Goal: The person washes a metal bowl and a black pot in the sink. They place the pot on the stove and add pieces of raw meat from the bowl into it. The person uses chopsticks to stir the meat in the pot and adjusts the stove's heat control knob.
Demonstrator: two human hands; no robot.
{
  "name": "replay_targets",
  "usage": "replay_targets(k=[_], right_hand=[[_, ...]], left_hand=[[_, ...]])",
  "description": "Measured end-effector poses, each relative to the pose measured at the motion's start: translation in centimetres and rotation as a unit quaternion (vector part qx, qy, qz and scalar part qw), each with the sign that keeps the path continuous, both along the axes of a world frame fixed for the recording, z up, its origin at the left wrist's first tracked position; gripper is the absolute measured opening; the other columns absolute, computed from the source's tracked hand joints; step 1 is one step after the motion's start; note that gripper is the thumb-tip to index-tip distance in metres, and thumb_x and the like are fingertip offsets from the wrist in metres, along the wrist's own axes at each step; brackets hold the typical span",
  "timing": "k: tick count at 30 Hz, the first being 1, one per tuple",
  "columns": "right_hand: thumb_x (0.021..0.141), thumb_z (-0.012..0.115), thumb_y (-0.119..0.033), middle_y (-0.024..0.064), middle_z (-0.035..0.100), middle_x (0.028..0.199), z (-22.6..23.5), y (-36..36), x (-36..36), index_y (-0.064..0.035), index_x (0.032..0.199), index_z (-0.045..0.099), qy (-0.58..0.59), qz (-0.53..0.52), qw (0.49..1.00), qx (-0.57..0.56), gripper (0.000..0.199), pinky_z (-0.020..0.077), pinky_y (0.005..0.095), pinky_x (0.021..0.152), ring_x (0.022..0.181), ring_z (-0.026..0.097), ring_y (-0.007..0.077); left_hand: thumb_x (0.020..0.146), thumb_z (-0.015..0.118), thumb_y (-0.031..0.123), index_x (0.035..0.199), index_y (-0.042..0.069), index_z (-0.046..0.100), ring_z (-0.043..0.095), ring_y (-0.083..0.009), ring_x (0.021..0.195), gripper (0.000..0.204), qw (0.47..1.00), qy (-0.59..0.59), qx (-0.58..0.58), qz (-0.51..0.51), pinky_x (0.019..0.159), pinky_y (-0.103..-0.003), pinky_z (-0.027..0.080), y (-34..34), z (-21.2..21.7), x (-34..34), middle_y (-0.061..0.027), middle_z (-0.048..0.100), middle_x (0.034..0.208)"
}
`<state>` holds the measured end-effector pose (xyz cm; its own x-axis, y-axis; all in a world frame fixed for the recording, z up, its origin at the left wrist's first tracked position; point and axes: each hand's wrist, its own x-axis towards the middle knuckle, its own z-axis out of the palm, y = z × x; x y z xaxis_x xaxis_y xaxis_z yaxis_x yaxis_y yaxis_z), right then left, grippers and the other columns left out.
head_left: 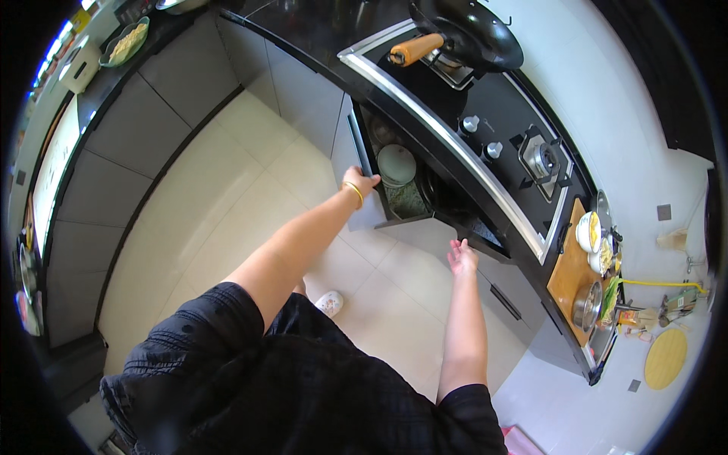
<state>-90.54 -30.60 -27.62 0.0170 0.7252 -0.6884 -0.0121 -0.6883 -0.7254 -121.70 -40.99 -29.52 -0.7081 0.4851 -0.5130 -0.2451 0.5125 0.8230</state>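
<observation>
Just past three o'clock the right hand is loosely open, seemingly empty, beside the right door, touch unclear, while at twelve the left hand, fingers curled, grasps the left door, with dishes stacked in the cabinet at one, a wok beyond.

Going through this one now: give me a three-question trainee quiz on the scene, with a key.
1. On which side, left or right, is the gold bangle worn?
2. True or false: the wok stands over the burner nearer the wooden board.
3. The left hand is at the edge of: A) the hob; B) a cabinet door; C) a bowl.

Key:
1. Left.
2. False; it is over the farther burner.
3. B.
</observation>
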Motion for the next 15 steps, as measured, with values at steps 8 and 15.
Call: replay_targets(k=[8,15], right_hand=[[0.081,0.049,-0.017,0.0054,0.050,0.107,-1.2,-1.7,-4.6,-0.0148,0.099,0.045,0.109,0.068,0.989,-0.072,0.018,0.0324,0.0425,0.085,0.106,0.044,0.0223],[0.080,0.050,-0.016,0.0044,0.047,0.112,-1.1,-1.4,-15.1,-0.0102,0.100,0.044,0.237,0.018,0.965,-0.110,0.022,0.0285,0.0461,0.089,0.110,0.041,0.0218]], left_hand=[[0.074,0.059,0.011,0.115,0.007,0.042,0.048,-0.0158,0.098,0.045,0.921,-0.328,0.192,-0.089,0.077,-0.037,0.040,4.5,3.1,0.0,-0.0030,0.052,0.100],[0.071,0.062,0.014,0.115,0.011,0.043,0.049,-0.0142,0.090,0.049,0.925,-0.342,0.100,-0.130,0.075,-0.036,0.041,2.6,4.1,-6.6,-0.0019,0.053,0.096]])
